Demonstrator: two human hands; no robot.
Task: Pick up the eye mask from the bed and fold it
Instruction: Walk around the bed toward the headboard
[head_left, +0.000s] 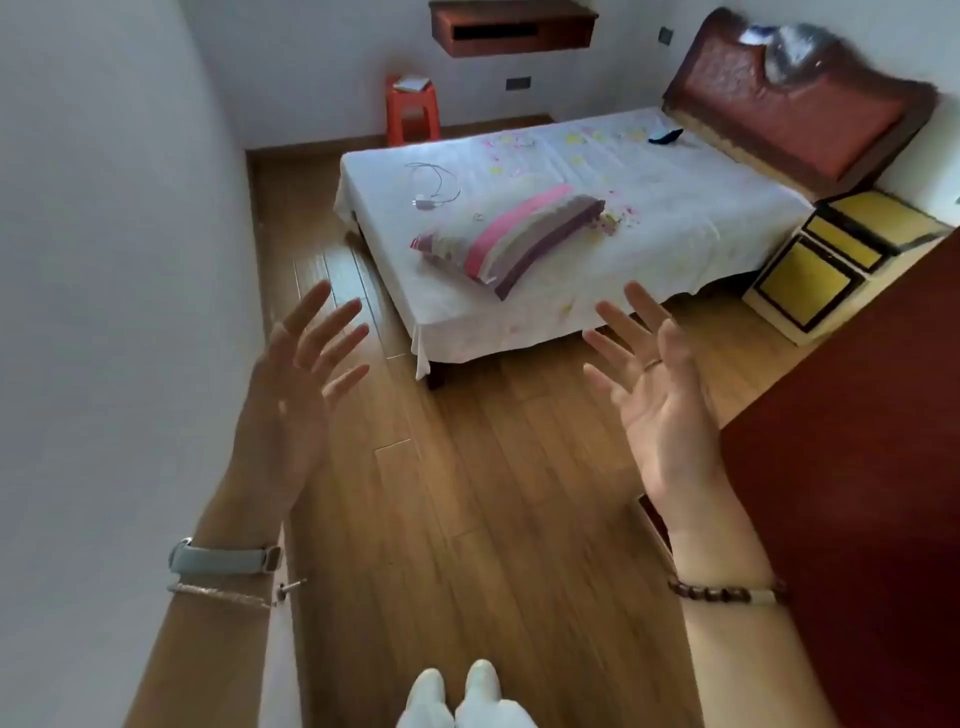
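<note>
we hold our left hand (298, 374) and right hand (657, 384) up over the wooden floor (467, 493), fingers spread wide, gripping nothing. the dark blue eye mask (665, 136) lies far off on the bed (675, 218), near the headboard (789, 109), beyond the striped pillow (514, 236).

Pink-striped pillow (511, 236) on white bed (675, 218).

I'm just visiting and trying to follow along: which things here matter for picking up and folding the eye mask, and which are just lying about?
Part of the job:
- small dark blue eye mask near the headboard
- white-sheeted bed
- open left hand and right hand, both empty

Just lying about:
- pink striped pillow
- white charger with cable
- red plastic stool
- yellow bedside cabinet
</note>
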